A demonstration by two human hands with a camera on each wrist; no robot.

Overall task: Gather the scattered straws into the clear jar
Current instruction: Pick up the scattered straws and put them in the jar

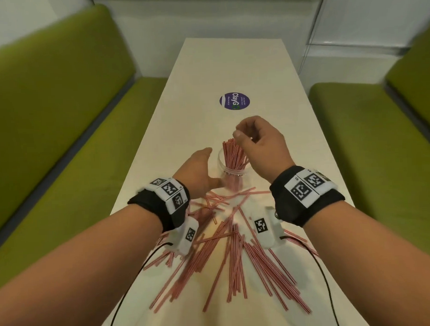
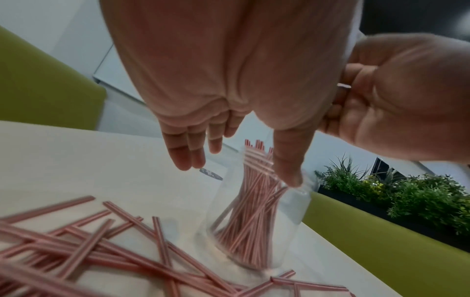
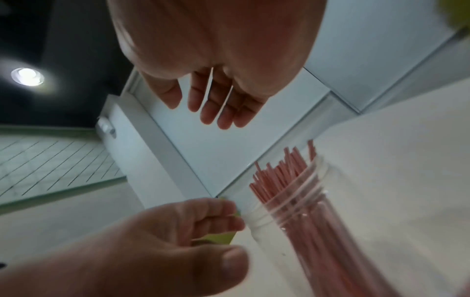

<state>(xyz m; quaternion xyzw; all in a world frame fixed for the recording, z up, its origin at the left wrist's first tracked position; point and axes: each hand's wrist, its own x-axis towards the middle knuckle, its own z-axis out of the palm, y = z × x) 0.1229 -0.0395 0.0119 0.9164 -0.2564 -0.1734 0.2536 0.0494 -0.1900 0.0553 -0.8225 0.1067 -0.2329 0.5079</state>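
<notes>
A clear jar (image 1: 230,171) stands upright mid-table with a bundle of pink straws (image 1: 233,155) poking out of its mouth. My left hand (image 1: 209,168) sits against the jar's left side with straight fingers, and in the left wrist view its thumb (image 2: 289,172) touches the jar (image 2: 257,227) at the rim. My right hand (image 1: 239,134) hovers just above the straw tops with fingers loosely curled. The right wrist view shows that right hand (image 3: 195,112) holding nothing, above the jar (image 3: 305,225). Several loose straws (image 1: 234,254) lie scattered on the table nearer to me.
The long white table (image 1: 232,64) carries a round purple sticker (image 1: 234,101) beyond the jar. Green benches (image 1: 61,107) run along both sides. Black cables (image 1: 130,287) trail from the wrist cameras across the near table. Potted greenery (image 2: 406,193) stands past the right bench.
</notes>
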